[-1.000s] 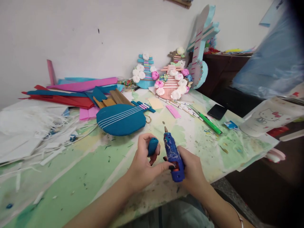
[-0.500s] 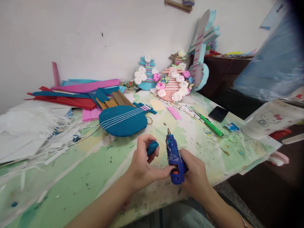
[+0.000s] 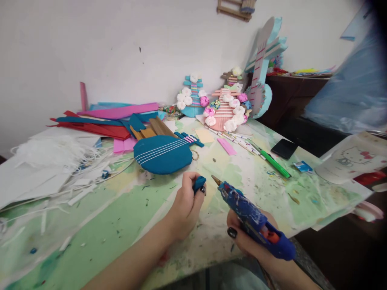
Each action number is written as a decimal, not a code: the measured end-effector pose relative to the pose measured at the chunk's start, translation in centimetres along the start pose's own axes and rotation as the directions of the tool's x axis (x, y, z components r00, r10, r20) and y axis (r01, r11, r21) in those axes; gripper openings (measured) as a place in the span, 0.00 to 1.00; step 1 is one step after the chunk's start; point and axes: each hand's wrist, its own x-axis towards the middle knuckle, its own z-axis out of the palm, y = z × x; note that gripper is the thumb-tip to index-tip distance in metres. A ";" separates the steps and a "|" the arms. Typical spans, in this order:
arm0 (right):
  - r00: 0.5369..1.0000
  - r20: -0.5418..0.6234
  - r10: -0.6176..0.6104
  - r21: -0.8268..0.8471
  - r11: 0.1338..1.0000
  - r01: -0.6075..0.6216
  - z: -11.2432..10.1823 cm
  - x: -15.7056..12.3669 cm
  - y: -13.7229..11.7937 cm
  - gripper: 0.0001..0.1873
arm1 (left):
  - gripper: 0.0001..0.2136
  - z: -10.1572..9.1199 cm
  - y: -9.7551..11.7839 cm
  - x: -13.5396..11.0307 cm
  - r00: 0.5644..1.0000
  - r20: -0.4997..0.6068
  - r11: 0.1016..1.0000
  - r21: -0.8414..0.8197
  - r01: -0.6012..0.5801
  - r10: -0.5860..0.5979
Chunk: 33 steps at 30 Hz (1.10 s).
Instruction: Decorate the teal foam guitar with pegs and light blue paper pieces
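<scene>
My left hand [image 3: 188, 207] pinches a small dark teal piece [image 3: 198, 184], possibly folded paper, between thumb and fingers. My right hand [image 3: 252, 229] is wrapped round a blue hot glue gun [image 3: 242, 205] spotted with dried glue. The metal nozzle points up and left at the teal piece, with a gap between them. Beyond my left hand lies a teal lute-shaped craft [image 3: 163, 155] with white strings and a short pegged neck. A small gold-coloured ring [image 3: 195, 155] rests beside its neck.
Coloured paper sheets [image 3: 117, 110] and white fibres [image 3: 51, 155] lie at left. Flower-decorated instrument models [image 3: 225, 106] stand by the wall. A green utility knife [image 3: 275, 163], a pink strip [image 3: 226, 146], a black flat object [image 3: 284, 149] and a white cup [image 3: 350, 157] are at right.
My left thumb has left the back of the glue gun and closed on the teal piece. The glue gun has tilted, its nozzle swinging left toward that piece. The view has shifted slightly.
</scene>
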 end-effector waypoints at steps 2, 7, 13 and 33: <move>0.998 0.034 0.051 0.082 0.995 -0.053 0.1 -0.2 0.0 0.12 | 0.05 0.1 -0.1 -0.1 1.000 0.006 1.000 0.030 -0.003 0.003; 0.995 0.088 0.044 0.154 0.986 -0.057 0.4 -0.2 0.1 0.13 | 0.05 0.0 0.2 -0.1 0.999 0.009 0.994 0.106 -0.040 0.039; 0.998 0.060 0.028 0.086 0.996 -0.033 0.7 -0.2 0.2 0.13 | 0.06 -0.1 0.3 -0.1 0.996 0.012 0.986 0.136 -0.092 0.091; 0.972 0.006 -0.236 -0.468 0.858 0.211 1.5 -0.2 -0.1 0.09 | 0.05 -0.1 0.4 -0.2 0.988 0.050 0.974 0.163 -0.155 0.149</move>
